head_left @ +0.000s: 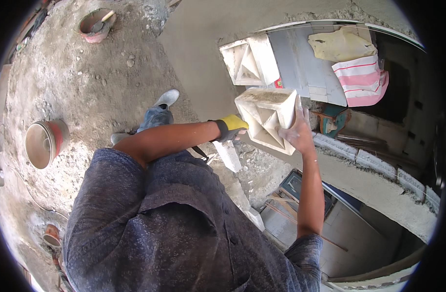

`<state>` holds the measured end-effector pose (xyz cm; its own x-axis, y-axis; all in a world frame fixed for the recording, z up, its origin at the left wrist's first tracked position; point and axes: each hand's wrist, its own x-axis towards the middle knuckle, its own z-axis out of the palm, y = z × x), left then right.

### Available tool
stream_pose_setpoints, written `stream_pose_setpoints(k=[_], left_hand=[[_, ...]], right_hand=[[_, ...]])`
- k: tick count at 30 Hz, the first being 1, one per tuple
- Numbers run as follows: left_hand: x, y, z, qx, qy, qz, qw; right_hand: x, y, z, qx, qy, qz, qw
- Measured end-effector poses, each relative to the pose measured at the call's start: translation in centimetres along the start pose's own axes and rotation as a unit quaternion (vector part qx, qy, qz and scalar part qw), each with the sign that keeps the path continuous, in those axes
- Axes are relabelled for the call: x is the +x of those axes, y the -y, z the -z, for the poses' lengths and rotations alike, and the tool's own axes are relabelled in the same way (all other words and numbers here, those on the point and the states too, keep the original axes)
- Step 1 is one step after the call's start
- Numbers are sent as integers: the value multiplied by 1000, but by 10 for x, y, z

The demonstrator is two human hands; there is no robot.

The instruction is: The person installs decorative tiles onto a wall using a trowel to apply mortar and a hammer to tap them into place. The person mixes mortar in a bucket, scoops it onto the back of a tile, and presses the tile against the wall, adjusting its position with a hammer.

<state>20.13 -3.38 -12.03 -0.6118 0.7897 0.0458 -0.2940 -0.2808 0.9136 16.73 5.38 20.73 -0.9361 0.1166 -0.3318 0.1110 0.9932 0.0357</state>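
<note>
Pale openwork block (266, 117) off centre toward two o'clock, gloved left hand (230, 128) with fingers closed on its nine-o'clock edge, bare right hand (299, 133) with fingers gripping its three-o'clock side, second block (249, 61) at eleven o'clock, reddish bucket (94, 38) at ten.

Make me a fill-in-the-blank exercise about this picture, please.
1. The left hand wears a yellow-and-dark ____.
2. It and the right hand hold a pale block; counting that one, ____ such patterned blocks show.
3. Besides white, the striped sheet's broad bands are ____.
4. A light handle sticks out of a ____, top left.

Missing words: glove; two; pink; bucket.
</note>
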Motion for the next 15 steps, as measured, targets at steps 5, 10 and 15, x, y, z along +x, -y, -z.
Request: stream_pose_setpoints(k=[5,10,15], left_hand=[[-4,-47,8,389,55,-94,915],[8,-36,9,417,55,-120,899],[26,15,6,285,70,-88,952]], right_hand=[[4,-22,-14,41,0,14,999],[14,-47,-30,25,-6,-4,1000],[17,-57,-42,35,-22,30,999]])
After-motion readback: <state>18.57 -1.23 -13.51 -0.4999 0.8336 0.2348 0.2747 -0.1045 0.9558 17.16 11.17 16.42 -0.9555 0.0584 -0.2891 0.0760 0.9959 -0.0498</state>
